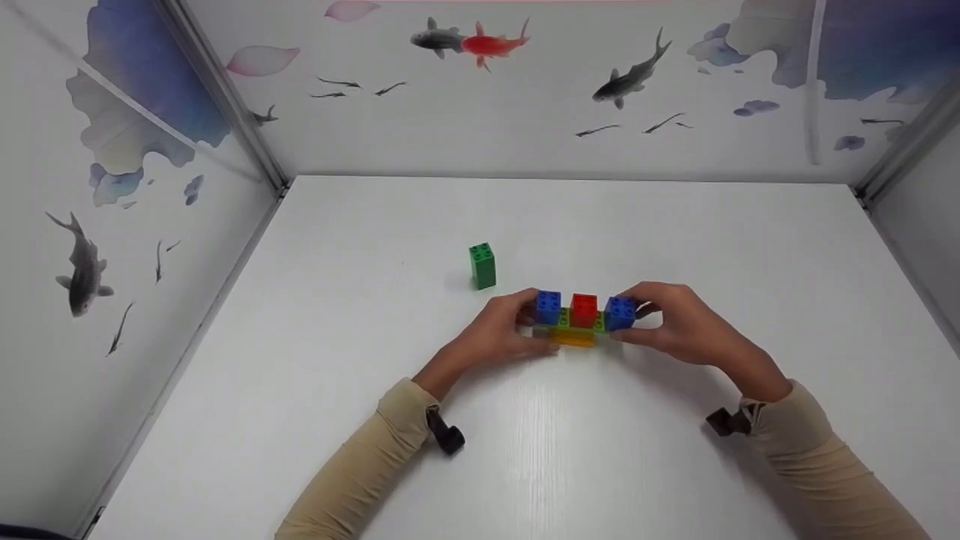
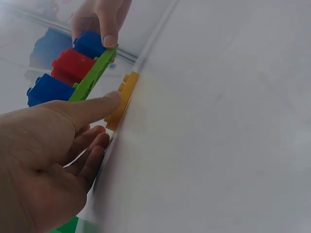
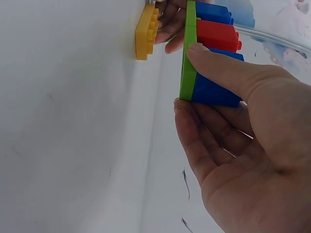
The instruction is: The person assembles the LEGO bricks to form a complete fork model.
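Observation:
My right hand (image 1: 694,326) pinches the right end of a long light-green building-block plate (image 3: 188,63), thumb on one side and fingers on the other. On the plate stand a red brick (image 1: 583,310) and two blue bricks, a left one (image 1: 547,307) and a right one (image 1: 620,313). Beneath, apart from the plate in both wrist views, a yellow brick (image 3: 144,34) rests studs-up on the table. My left hand (image 1: 499,330) is at the yellow brick's left end, its thumb (image 2: 99,109) over the side and its other fingers curled beyond.
A tall dark-green brick (image 1: 483,266) stands upright on the white table (image 1: 360,247), farther back and left of the hands. Walls with painted fish enclose the table at the back (image 1: 510,127) and at the left (image 1: 150,240).

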Motion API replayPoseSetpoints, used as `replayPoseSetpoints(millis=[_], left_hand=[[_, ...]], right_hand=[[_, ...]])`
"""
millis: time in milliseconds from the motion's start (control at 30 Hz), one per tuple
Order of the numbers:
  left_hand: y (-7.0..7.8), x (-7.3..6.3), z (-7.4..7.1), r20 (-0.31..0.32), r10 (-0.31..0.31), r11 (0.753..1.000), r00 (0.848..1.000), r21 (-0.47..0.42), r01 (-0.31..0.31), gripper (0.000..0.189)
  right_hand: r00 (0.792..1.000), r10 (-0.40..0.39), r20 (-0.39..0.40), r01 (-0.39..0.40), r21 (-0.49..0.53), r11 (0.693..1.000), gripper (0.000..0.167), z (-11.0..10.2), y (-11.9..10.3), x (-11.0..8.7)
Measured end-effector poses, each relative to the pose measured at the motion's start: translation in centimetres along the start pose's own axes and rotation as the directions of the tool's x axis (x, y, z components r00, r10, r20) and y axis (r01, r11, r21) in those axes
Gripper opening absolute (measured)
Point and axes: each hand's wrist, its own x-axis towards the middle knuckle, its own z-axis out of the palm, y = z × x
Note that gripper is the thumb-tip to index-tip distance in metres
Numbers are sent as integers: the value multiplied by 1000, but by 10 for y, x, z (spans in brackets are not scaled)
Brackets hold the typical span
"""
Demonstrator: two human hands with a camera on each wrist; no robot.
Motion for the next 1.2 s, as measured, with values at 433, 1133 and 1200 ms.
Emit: replayPoseSetpoints(millis=[433, 1133, 1200], left_hand=[[-13, -4, -10, -62, 71, 971, 996, -223, -83, 42], [-16, -2, -11, -51, 23, 995, 998, -98, -28, 41], [-16, -2, -11, -50, 25, 995, 998, -99, -30, 40]], right_hand=[[1000, 5, 3, -5, 11, 1000, 45, 8, -3, 2], [996, 54, 70, -56, 30, 998, 47, 17, 2, 3], [997, 46, 69, -49, 36, 998, 47, 17, 3, 3]])
